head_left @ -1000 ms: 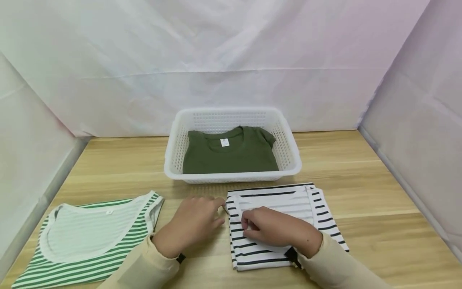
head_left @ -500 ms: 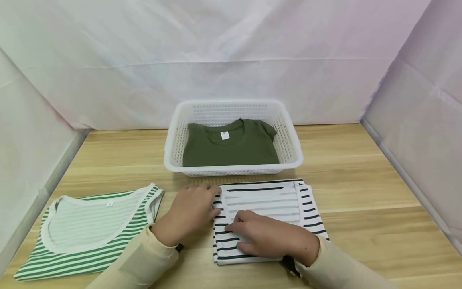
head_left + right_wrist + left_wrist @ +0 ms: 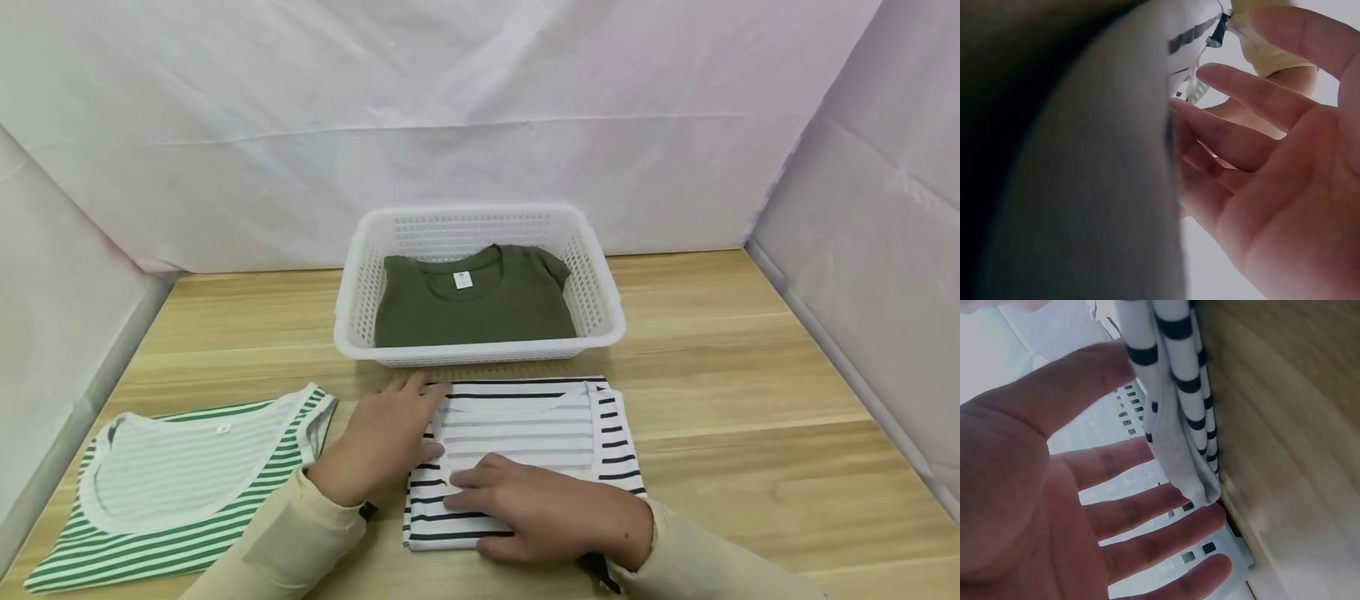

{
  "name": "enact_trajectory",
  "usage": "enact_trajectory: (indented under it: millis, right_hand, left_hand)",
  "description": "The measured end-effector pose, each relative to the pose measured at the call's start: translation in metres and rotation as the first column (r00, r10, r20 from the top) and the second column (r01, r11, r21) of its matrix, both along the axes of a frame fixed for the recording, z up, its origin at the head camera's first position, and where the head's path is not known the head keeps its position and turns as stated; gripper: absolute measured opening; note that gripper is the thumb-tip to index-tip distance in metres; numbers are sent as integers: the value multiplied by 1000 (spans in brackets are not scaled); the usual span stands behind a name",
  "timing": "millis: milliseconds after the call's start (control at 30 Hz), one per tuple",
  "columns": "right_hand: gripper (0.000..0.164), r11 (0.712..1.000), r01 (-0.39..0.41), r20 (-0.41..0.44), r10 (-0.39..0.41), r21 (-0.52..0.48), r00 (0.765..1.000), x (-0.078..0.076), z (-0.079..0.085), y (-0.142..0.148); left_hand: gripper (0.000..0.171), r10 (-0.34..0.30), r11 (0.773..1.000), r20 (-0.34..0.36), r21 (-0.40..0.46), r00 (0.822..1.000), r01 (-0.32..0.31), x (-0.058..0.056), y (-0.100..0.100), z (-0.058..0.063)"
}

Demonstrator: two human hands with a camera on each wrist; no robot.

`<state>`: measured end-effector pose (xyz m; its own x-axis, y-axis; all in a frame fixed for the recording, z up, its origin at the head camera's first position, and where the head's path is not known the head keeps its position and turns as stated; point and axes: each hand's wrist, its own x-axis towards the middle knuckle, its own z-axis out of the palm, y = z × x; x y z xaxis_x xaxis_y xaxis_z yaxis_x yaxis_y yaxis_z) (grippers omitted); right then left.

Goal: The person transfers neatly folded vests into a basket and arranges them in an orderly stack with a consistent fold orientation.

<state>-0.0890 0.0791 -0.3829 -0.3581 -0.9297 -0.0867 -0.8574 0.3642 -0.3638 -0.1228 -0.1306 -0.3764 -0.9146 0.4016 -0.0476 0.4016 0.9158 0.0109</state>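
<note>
A folded white shirt with black stripes (image 3: pixel 517 433) lies flat on the table, its wide white neckline facing up. At its left edge is my left hand (image 3: pixel 386 437), fingers spread; in the left wrist view the thumb and fingertips (image 3: pixel 1210 519) touch the folded layers (image 3: pixel 1175 425) without curling round them. My right hand (image 3: pixel 543 510) rests palm down on the shirt's lower part, fingers loosely extended toward the left. The right wrist view has relaxed fingers (image 3: pixel 1235 134) against the fabric, which blurs and hides much of that view.
Behind the striped shirt stands a white plastic basket (image 3: pixel 345 333) with a folded dark green T-shirt (image 3: pixel 476 308) inside. A green-and-white striped shirt (image 3: pixel 172 558) lies folded at the left. White cloth walls (image 3: pixel 480 175) border the wooden table (image 3: pixel 720 400).
The black-striped shirt has slid left across the table, along with my right hand. My right fingers have straightened from a curl. My left hand has moved slightly left, its fingers extending.
</note>
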Motion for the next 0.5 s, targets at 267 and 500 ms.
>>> enact_trajectory:
  millis: [267,500]
  right_hand:
    - [44,999,-48,-25,48,-4,999,-1,0,-1]
    - [43,989,146,10,-146,-16,989,-19,17,20]
  left_hand:
    - [81,0,1000,54,23,999,-1,-3,-10,-1]
    - [80,2,999,78,40,997,-5,-5,-9,0]
